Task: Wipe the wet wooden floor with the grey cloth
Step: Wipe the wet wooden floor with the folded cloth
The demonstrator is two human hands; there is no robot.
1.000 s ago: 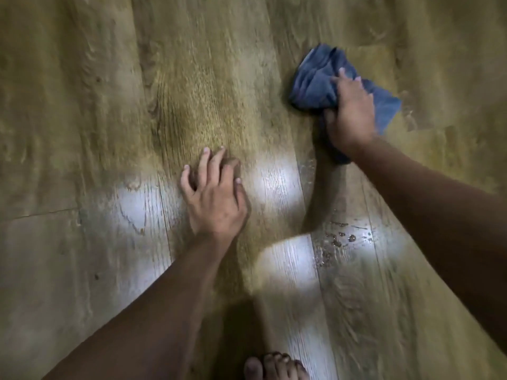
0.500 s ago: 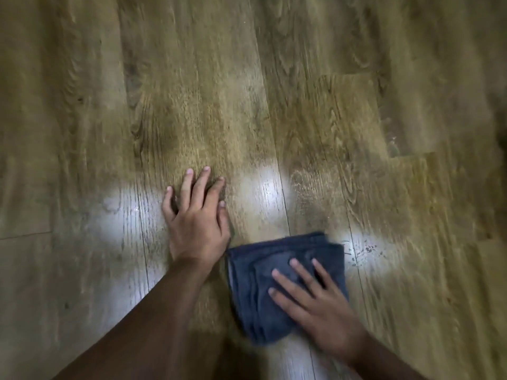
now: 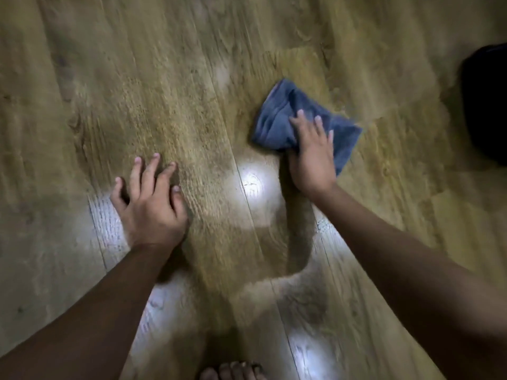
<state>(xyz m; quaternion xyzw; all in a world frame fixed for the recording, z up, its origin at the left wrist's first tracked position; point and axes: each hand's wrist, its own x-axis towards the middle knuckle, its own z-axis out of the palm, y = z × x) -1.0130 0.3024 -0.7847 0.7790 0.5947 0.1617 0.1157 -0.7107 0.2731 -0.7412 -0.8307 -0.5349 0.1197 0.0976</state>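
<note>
A folded blue-grey cloth lies bunched on the wooden floor, right of centre. My right hand presses down on its near right part, fingers spread over the fabric and thumb tucked under its edge. My left hand rests flat on the bare floor to the left, fingers apart, holding nothing. Bright glare patches shine on the planks between and below my hands.
A dark rounded object sits at the right edge of the view. My bare toes show at the bottom centre. Wooden planks run on in every direction.
My right hand has pushed the cloth from close in front of me, beside my left hand, forward and to the right. My left hand has stayed planted on the floor.
</note>
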